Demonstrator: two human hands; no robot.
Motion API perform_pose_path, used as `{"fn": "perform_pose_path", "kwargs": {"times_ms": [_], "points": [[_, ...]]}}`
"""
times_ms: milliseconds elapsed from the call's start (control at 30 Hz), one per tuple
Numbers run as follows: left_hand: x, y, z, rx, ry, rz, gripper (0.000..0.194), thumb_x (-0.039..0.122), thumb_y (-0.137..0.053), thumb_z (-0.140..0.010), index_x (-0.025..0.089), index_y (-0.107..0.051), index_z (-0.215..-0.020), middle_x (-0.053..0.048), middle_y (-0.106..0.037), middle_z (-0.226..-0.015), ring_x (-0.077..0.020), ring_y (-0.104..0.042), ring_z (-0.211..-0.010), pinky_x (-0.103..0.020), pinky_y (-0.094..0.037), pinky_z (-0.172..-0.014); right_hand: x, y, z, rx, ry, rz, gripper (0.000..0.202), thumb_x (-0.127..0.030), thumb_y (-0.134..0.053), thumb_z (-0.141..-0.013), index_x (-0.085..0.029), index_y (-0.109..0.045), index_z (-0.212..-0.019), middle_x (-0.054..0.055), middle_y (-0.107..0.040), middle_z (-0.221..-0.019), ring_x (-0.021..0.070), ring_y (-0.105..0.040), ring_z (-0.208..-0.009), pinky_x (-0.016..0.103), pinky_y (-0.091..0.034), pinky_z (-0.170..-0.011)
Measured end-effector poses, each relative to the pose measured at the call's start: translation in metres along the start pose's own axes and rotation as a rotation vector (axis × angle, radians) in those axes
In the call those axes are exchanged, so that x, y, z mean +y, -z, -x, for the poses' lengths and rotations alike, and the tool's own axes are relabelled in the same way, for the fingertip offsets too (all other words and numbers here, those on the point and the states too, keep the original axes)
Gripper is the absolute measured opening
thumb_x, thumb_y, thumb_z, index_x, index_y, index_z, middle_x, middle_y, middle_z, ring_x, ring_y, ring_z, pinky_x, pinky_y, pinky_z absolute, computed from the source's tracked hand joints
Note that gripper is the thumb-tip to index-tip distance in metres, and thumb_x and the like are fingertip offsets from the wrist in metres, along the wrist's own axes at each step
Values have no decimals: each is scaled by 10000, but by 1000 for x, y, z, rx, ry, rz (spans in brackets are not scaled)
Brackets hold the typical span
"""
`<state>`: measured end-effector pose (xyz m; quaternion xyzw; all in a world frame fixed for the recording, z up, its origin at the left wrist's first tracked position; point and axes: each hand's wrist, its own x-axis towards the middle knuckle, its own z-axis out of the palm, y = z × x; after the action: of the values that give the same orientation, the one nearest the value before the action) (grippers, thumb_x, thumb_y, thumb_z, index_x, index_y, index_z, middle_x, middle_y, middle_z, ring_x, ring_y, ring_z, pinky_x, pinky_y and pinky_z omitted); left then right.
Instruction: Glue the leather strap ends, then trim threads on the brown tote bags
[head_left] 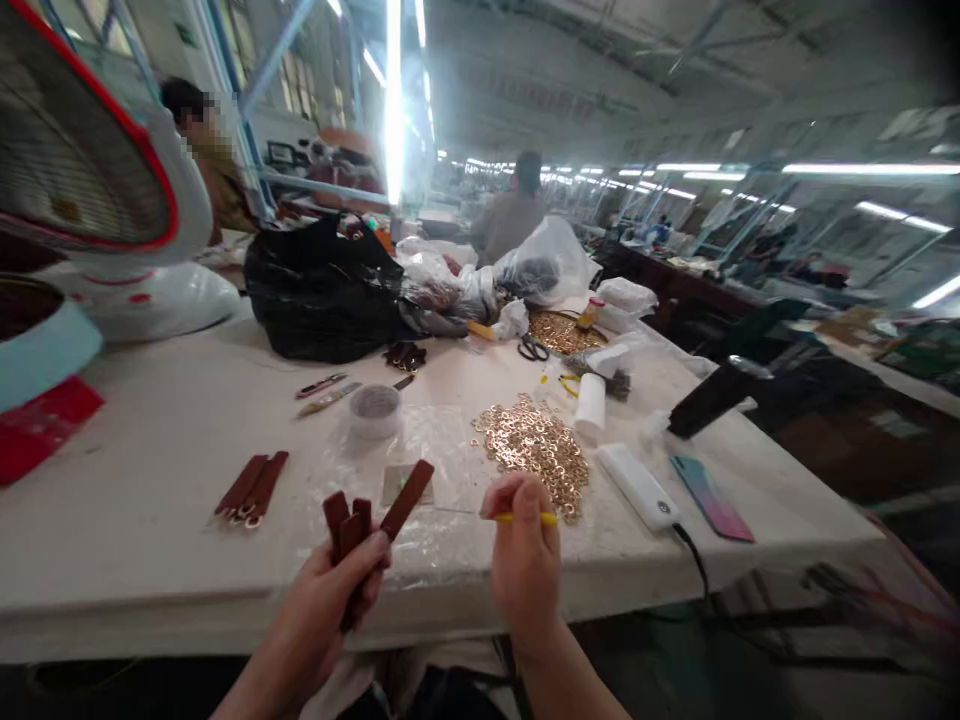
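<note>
Several brown leather strips (409, 500) are gripped in my left hand (349, 580), one of them pointing up and to the right. A thin yellow tool (546, 519) is pinched in my right hand (527, 555), just in front of a heap of small gold-coloured rings (529, 440). Clear plastic sheeting (442, 430) lies flat beyond both hands, with a small square piece (401, 484) and a round clear tub (375, 410) on it. To the left, a few finished-looking brown strips with rings (253, 488) lie side by side on the table.
Behind are a black bag (322, 290), clear bags (547, 260), scissors (532, 348) and a tray of gold pieces (566, 332). A white power bank (637, 487) and phone (711, 497) lie right; a fan (142, 290) stands left. Two people are farther back.
</note>
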<state>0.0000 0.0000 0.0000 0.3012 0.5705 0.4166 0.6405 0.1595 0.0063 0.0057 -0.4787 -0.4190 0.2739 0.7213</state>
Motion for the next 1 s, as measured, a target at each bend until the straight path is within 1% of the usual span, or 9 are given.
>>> {"fn": "perform_pose_path", "kwargs": {"times_ms": [133,200,267,400,500,600,733,867,1000], "points": [[-4,-4,3,-5,-7,25,414,464,-713,-566,161,-522,-773,67,-459,-477,-47,-328,-411,-157,-208,-381,9,-2,17,-354,-141,62,265,-420,-413,-905,-183,-524,-868,-8,-520,-692,117,-478,-641,236,-392,-606],[-6,-5,4,-18,-13,18,433,454,-723,-553,167,-509,-796,78,-447,-478,-46,-326,-418,-157,-212,-390,13,-6,22,-565,-214,65,302,-445,-416,-893,-171,-533,-844,-3,-509,-683,115,-455,-620,236,-371,-578],[-7,-5,4,-19,-20,8,444,448,-728,-550,169,-497,-806,92,-421,-469,-43,-315,-423,-157,-215,-401,18,-11,24,-666,-279,47,332,-470,-432,-875,-168,-523,-773,-13,-476,-643,106,-425,-583,234,-344,-547],[-6,-4,3,-40,-38,-26,437,457,-717,-568,173,-477,-797,107,-382,-473,-37,-287,-424,-160,-207,-406,27,-16,22,-663,-420,-96,367,-522,-467,-840,-171,-491,-736,-50,-411,-555,76,-350,-485,215,-280,-468],[-4,-4,3,-71,-46,-61,430,462,-706,-574,176,-481,-803,115,-354,-459,-38,-263,-408,-167,-187,-394,31,-15,18,-697,-468,-154,376,-533,-499,-818,-165,-499,-739,-59,-401,-538,62,-306,-455,205,-231,-434],[-3,-5,7,-10,-97,-45,373,421,-690,-590,176,-493,-789,120,-333,-454,-34,-248,-404,-168,-175,-396,29,-14,16,-755,-485,-145,371,-522,-506,-811,-161,-515,-726,-44,-436,-560,62,-321,-466,203,-242,-440],[-2,-8,11,59,-149,-72,337,402,-677,-601,173,-521,-793,116,-332,-446,-38,-255,-407,-170,-165,-401,25,-17,17,-752,-474,-111,227,-385,-589,-756,-163,-559,-791,-21,-491,-666,86,-407,-575,212,-335,-532],[-2,-6,10,43,-161,-88,339,403,-694,-576,167,-556,-776,97,-368,-454,-49,-281,-408,-181,-171,-401,24,-21,20,-764,-433,-8,99,-241,-554,-725,-157,-571,-774,-29,-473,-642,88,-397,-565,210,-333,-516],[-2,-2,7,51,-195,-66,297,384,-698,-565,173,-544,-706,97,-349,-448,-51,-277,-416,-182,-184,-402,22,-27,22,-771,-430,4,101,-227,-536,-719,-163,-565,-791,-31,-464,-644,86,-384,-561,200,-311,-487]]}}
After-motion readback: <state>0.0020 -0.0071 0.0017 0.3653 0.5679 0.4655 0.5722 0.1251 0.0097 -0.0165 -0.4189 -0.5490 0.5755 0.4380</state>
